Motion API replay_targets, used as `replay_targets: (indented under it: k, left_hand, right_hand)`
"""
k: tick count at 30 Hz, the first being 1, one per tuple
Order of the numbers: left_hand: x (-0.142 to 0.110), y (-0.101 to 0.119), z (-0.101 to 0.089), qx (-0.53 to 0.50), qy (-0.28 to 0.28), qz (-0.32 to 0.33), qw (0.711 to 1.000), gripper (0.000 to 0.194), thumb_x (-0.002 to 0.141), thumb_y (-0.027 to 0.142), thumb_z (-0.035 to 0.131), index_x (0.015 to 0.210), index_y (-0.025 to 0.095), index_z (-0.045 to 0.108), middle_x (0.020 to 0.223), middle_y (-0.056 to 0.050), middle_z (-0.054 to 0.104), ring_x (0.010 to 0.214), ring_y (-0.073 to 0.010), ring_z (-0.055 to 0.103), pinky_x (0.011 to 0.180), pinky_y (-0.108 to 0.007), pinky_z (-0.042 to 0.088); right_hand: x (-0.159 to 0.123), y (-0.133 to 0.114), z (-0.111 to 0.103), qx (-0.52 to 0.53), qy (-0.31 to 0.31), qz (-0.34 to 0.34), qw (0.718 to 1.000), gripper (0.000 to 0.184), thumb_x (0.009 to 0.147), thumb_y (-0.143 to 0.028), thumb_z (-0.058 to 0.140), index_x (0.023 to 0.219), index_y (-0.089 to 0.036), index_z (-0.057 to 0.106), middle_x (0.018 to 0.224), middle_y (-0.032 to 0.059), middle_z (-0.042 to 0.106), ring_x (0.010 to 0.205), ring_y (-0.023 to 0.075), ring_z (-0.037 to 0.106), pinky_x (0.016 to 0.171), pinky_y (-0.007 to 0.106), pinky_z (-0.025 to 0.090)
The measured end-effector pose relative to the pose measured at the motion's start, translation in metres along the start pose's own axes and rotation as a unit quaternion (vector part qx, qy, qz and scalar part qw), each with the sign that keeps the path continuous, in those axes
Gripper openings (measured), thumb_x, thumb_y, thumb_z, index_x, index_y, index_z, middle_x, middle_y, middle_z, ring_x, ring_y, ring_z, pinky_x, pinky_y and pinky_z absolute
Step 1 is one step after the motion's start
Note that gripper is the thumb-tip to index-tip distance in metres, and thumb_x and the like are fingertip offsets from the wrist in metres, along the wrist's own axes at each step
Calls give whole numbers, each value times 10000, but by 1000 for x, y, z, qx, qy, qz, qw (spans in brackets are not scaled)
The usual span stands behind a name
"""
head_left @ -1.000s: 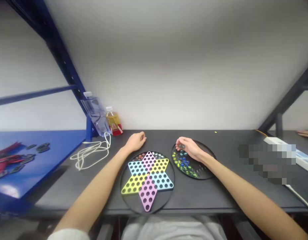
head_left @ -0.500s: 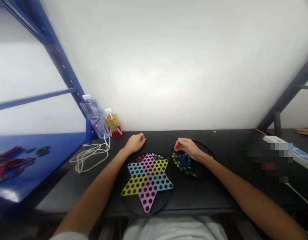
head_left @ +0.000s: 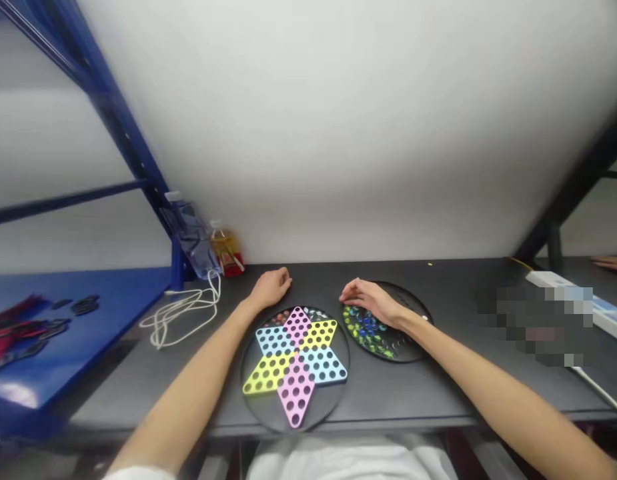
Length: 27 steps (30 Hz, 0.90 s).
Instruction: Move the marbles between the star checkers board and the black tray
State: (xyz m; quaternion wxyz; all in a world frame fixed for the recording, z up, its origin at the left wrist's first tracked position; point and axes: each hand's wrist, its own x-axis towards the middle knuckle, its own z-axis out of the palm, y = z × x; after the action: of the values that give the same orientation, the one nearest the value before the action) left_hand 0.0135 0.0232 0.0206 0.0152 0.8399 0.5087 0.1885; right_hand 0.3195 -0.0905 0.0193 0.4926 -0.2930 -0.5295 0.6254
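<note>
A round Chinese checkers board (head_left: 309, 366), with a star of pink, yellow and blue points full of holes, lies in front of me. Reddish marbles (head_left: 283, 315) and pale marbles (head_left: 314, 313) show in its far rim. My left hand (head_left: 271, 288) rests on the table just beyond the board's far left edge, its fingers curled in; what they hold, if anything, is hidden. Over the left part of a round black tray (head_left: 413, 355) hovers my right hand (head_left: 371, 299), fingers bent together. Blue, yellow and green marbles (head_left: 367, 328) lie beneath it.
A white cable (head_left: 188, 303) lies left, beside a clear plastic container (head_left: 195, 237) and a yellow-red bottle (head_left: 228, 252). Dark and red pieces (head_left: 25, 330) sit on a blue surface. Right are a blurred-out patch and a white strip (head_left: 603, 313); a person's hand (head_left: 611, 263) shows at the edge.
My right hand has shifted a little to the left across the tray, toward its far left rim. My left hand stays in place. The picture has turned brighter over the table.
</note>
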Motion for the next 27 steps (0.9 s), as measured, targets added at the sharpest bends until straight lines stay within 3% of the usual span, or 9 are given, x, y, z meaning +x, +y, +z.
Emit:
replay_targets:
  k: [27]
  left_hand:
    - [0, 1, -2, -3, 1, 4, 1000, 216, 883, 387, 492, 857, 201, 599, 708, -28, 636, 659, -182, 582, 613, -264, 366]
  right_hand:
    - [2, 3, -10, -116, 67, 5, 991, 499, 841, -628, 530, 801, -156, 687, 834, 89, 688, 828, 201, 640, 866, 405, 486]
